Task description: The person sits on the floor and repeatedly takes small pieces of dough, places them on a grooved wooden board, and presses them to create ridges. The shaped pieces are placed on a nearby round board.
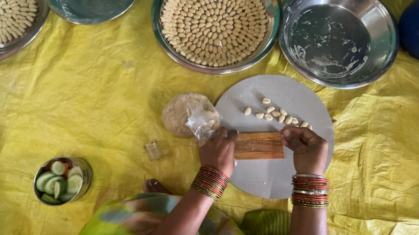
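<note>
1. Yellow plastic sheeting (100,87) is covering the floor I am looking down on, and the round grey board (268,174) lying on it is serving as my landmark.
2. I am watching the left hand (219,151) curling shut over the left end of a ridged wooden comb (257,145), holding it flat on the board's near-left part.
3. I am seeing the right hand (304,148) bending at the comb's right end, fingertips pressed together on something too small for me to make out.
4. Small shaped dough pieces (276,115) are lying in a loose row on the board's far side.
5. A dough lump in clear plastic (190,115) is sitting just left of the board, touching its edge.
6. Beyond the board, a steel plate of ringed pieces (215,18) is resting beside an empty steel bowl (339,34).
7. A small bowl of cucumber slices (62,180) is standing well to the board's near left.
</note>
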